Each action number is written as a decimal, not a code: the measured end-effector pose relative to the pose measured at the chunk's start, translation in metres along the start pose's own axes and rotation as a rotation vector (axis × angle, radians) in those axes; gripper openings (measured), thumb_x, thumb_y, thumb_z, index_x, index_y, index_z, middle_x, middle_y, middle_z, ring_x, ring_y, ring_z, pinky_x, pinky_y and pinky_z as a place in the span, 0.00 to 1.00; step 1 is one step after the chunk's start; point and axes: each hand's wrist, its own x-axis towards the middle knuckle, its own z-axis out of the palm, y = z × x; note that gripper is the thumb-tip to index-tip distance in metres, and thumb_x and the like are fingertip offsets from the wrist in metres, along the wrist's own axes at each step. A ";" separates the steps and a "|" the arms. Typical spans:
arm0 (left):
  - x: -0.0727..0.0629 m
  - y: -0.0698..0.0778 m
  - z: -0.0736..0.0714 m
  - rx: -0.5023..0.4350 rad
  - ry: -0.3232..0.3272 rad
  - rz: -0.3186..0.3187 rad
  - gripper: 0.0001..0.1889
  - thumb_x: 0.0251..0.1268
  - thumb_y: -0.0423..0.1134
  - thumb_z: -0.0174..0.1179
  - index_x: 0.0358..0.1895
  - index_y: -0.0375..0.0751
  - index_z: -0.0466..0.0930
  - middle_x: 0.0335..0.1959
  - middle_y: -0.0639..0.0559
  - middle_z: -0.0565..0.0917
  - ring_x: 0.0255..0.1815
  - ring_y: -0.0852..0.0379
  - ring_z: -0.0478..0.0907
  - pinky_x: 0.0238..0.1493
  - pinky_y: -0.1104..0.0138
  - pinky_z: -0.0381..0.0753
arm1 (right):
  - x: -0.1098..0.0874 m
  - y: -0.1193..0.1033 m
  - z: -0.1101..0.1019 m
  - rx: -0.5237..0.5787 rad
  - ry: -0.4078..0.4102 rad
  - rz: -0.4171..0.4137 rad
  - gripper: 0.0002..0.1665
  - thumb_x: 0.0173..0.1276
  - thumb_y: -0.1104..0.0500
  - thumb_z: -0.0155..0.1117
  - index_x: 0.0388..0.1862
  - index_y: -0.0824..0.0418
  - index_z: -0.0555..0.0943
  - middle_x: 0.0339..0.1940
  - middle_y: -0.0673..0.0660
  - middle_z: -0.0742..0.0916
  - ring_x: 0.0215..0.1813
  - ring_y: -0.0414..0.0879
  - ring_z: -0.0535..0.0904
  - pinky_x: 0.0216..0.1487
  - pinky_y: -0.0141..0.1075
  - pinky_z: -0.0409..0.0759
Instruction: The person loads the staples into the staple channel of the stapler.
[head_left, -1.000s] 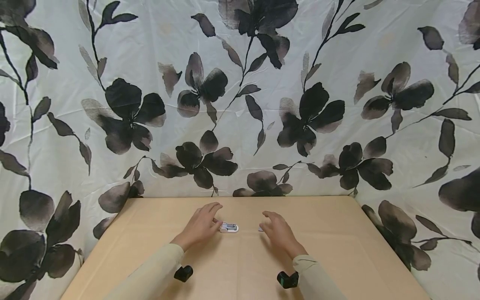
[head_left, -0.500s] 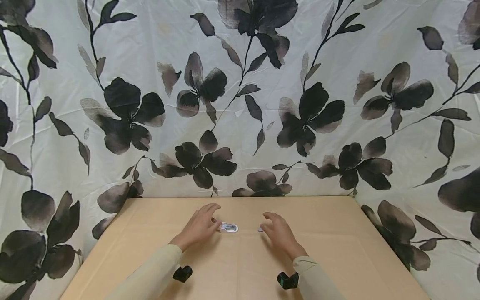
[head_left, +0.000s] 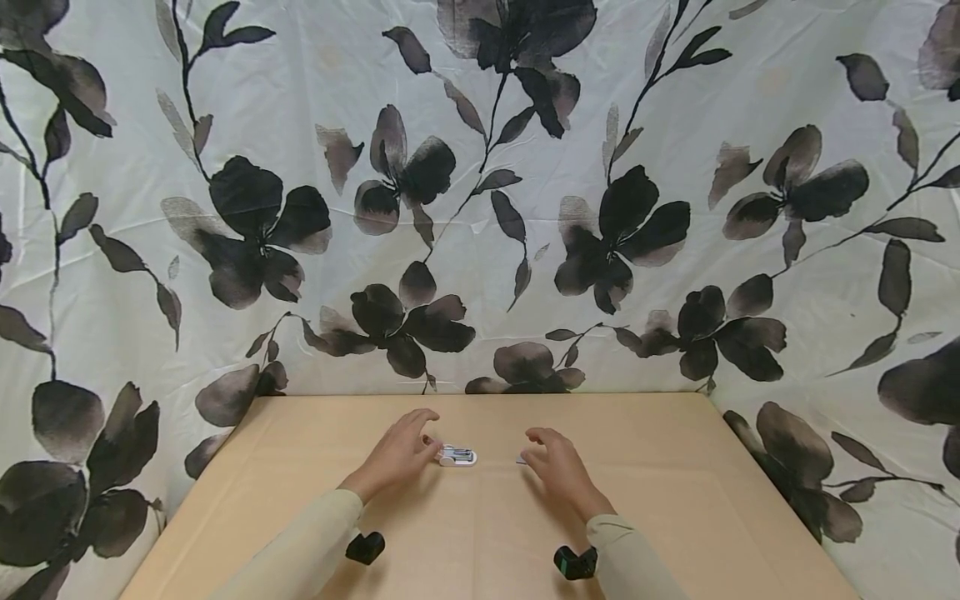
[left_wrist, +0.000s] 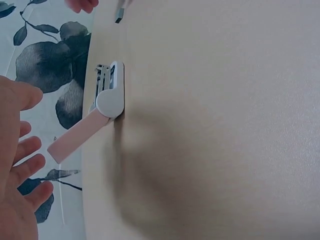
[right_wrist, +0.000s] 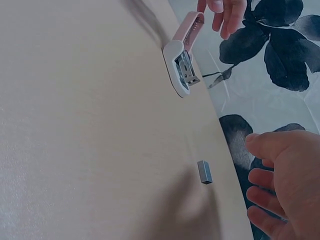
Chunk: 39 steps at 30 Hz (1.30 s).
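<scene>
A small stapler (head_left: 459, 457) with a white base and a pink top arm lies on the table, its top swung back and the metal magazine exposed, as the left wrist view shows at the stapler (left_wrist: 110, 104). My left hand (head_left: 397, 454) hovers beside its pink end, fingers loosely bent and holding nothing. In the right wrist view a fingertip overlaps that end; whether it touches, I cannot tell. A short grey strip of staples (right_wrist: 204, 172) lies on the table to the stapler's right. Beside it hovers my right hand (head_left: 558, 465), relaxed and holding nothing, partly hiding the strip in the head view.
The pale wooden-toned table (head_left: 480, 533) stretches around both hands. A white cloth with dark flowers (head_left: 480, 208) hangs behind its back edge. Black cameras sit at both wrists, such as the left wrist camera (head_left: 365, 548).
My left hand has shifted very slightly left and down. The right hand, the stapler and the staple strip stay where they were.
</scene>
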 end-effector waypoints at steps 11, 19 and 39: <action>-0.002 -0.001 0.000 -0.026 -0.015 -0.022 0.22 0.73 0.40 0.63 0.66 0.40 0.75 0.70 0.43 0.77 0.74 0.40 0.71 0.75 0.43 0.68 | -0.001 0.004 0.001 0.028 0.013 -0.012 0.22 0.70 0.60 0.71 0.61 0.64 0.81 0.58 0.62 0.86 0.61 0.60 0.81 0.64 0.56 0.81; -0.004 -0.002 0.001 -0.037 -0.027 -0.039 0.22 0.73 0.41 0.63 0.67 0.41 0.74 0.70 0.44 0.77 0.74 0.41 0.71 0.75 0.43 0.68 | -0.001 0.009 0.003 0.054 0.017 -0.021 0.23 0.70 0.61 0.71 0.61 0.67 0.80 0.56 0.62 0.87 0.58 0.59 0.82 0.62 0.55 0.82; -0.006 -0.007 -0.001 -0.028 -0.041 -0.051 0.22 0.75 0.42 0.61 0.67 0.40 0.74 0.70 0.43 0.76 0.76 0.41 0.70 0.76 0.45 0.67 | -0.001 0.009 0.004 0.079 0.000 0.011 0.22 0.71 0.61 0.70 0.61 0.68 0.80 0.56 0.63 0.87 0.59 0.60 0.82 0.63 0.55 0.81</action>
